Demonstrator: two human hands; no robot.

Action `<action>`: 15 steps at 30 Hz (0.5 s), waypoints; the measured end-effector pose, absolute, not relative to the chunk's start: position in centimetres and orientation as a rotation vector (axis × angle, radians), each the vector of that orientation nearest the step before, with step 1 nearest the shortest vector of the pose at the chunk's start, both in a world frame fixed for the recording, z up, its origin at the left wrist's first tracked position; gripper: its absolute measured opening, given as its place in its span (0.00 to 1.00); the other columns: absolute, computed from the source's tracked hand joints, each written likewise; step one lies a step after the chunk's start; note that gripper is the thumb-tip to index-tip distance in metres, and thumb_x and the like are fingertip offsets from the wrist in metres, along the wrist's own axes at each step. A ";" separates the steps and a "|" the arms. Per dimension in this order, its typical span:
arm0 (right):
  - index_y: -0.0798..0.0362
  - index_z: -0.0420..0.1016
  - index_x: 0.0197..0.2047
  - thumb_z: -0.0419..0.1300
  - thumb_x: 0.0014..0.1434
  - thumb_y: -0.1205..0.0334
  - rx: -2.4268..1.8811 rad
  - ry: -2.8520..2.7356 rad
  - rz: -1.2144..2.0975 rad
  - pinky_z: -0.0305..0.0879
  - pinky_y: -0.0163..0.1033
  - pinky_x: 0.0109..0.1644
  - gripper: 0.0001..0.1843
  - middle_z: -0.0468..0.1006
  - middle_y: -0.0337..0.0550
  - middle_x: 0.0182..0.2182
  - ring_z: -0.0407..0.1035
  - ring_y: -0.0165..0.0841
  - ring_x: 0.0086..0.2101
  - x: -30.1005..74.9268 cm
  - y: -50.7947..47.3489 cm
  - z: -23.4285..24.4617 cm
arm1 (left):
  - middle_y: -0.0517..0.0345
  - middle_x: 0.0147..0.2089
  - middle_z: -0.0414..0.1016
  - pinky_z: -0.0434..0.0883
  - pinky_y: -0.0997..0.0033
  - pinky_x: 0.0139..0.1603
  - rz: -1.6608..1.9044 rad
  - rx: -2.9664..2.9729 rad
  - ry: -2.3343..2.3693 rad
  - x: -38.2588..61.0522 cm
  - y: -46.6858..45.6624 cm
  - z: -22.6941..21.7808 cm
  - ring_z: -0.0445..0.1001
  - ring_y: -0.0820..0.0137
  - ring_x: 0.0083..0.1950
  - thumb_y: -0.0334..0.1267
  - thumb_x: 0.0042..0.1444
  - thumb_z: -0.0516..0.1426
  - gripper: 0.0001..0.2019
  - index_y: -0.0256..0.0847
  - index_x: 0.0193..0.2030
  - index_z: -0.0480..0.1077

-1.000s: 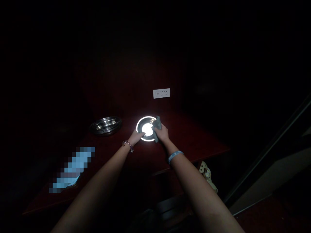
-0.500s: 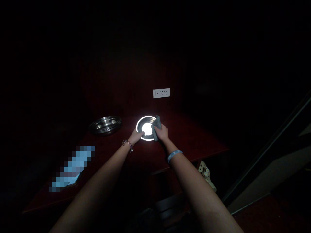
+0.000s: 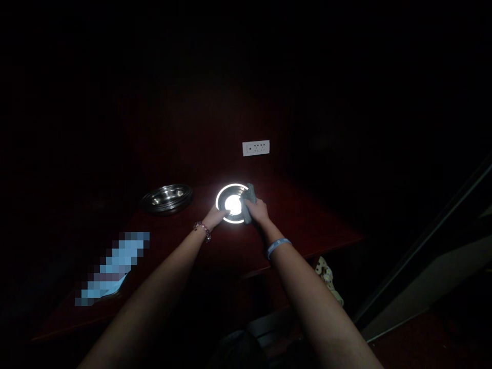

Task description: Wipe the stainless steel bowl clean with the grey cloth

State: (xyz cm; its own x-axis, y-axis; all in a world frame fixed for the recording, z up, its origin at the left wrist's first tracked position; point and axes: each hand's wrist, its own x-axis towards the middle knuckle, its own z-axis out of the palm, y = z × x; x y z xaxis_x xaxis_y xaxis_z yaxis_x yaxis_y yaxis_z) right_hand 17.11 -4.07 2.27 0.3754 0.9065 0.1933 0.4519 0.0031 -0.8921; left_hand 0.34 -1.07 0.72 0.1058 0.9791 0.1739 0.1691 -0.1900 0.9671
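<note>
A shiny round metal bowl (image 3: 229,192) is held up over the dark red table, its inside facing me and glaring brightly in the light. My left hand (image 3: 215,217) grips its lower left rim, with the thumb laid over the inner edge. At the right rim my right hand (image 3: 258,210) is closed on a grey-green cloth (image 3: 249,196), which is folded over the bowl's edge. The fingers of both hands are mostly hidden behind the bowl and cloth.
More metal bowls (image 3: 167,200), seemingly stacked, stand on the table (image 3: 307,225) to the left. A blurred-out light blue flat object (image 3: 115,266) lies nearer. A white socket panel (image 3: 255,148) is on the back wall. Patterned fabric (image 3: 326,274) hangs below the table's right edge.
The cloth has shifted slightly along the bowl's right rim and looks more bunched. My left hand keeps its hold, and the bowl has hardly moved.
</note>
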 end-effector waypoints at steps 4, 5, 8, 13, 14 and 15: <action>0.54 0.83 0.39 0.60 0.60 0.60 -1.625 -1.241 0.570 0.71 0.36 0.48 0.11 0.84 0.47 0.36 0.78 0.39 0.43 17.0 -4.1 2.3 | 0.43 0.47 0.80 0.70 0.59 0.60 1.218 1.509 1.175 0.6 -0.8 0.5 0.78 0.58 0.51 0.26 0.50 0.61 0.17 0.32 0.48 0.72; 0.54 0.83 0.39 0.60 0.60 0.60 -1.622 -1.245 0.574 0.71 0.36 0.49 0.11 0.84 0.47 0.36 0.78 0.39 0.43 17.0 -4.1 2.3 | 0.43 0.48 0.80 0.70 0.59 0.60 1.226 1.503 1.180 0.6 -0.7 0.4 0.78 0.58 0.52 0.27 0.50 0.61 0.16 0.32 0.48 0.73; 0.55 0.83 0.40 0.59 0.61 0.61 -1.613 -1.250 0.583 0.71 0.37 0.49 0.12 0.84 0.48 0.38 0.78 0.40 0.44 17.0 -4.1 2.3 | 0.43 0.48 0.80 0.70 0.59 0.60 1.225 1.491 1.196 0.7 -0.6 0.3 0.78 0.58 0.52 0.28 0.50 0.62 0.17 0.33 0.48 0.73; 0.56 0.83 0.40 0.60 0.61 0.60 -1.605 -1.248 0.588 0.71 0.36 0.48 0.11 0.84 0.49 0.38 0.78 0.40 0.43 16.9 -4.2 2.3 | 0.45 0.47 0.81 0.70 0.63 0.59 1.199 1.497 1.196 0.5 -0.8 0.6 0.77 0.60 0.52 0.24 0.48 0.61 0.18 0.32 0.48 0.72; 0.56 0.83 0.40 0.60 0.61 0.60 -1.608 -1.248 0.584 0.71 0.36 0.48 0.11 0.84 0.49 0.38 0.78 0.40 0.43 16.9 -4.2 2.4 | 0.46 0.46 0.81 0.70 0.64 0.59 1.191 1.500 1.198 0.5 -0.9 0.7 0.77 0.60 0.51 0.23 0.48 0.61 0.18 0.31 0.48 0.72; 0.56 0.83 0.39 0.60 0.61 0.60 -1.613 -1.250 0.580 0.71 0.36 0.48 0.11 0.84 0.49 0.38 0.78 0.40 0.43 16.9 -4.2 2.4 | 0.46 0.46 0.81 0.69 0.64 0.59 1.181 1.503 1.204 0.5 -1.0 0.7 0.77 0.60 0.51 0.23 0.48 0.61 0.18 0.31 0.48 0.72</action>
State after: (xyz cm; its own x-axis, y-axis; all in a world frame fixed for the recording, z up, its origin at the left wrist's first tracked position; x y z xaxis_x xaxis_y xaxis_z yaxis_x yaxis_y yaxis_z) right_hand 16.88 -4.23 2.38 0.3578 0.9152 0.1856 0.4495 0.0054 -0.8933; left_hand 0.49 -0.98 0.74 0.0886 0.9835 0.1576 0.1760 -0.1712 0.9694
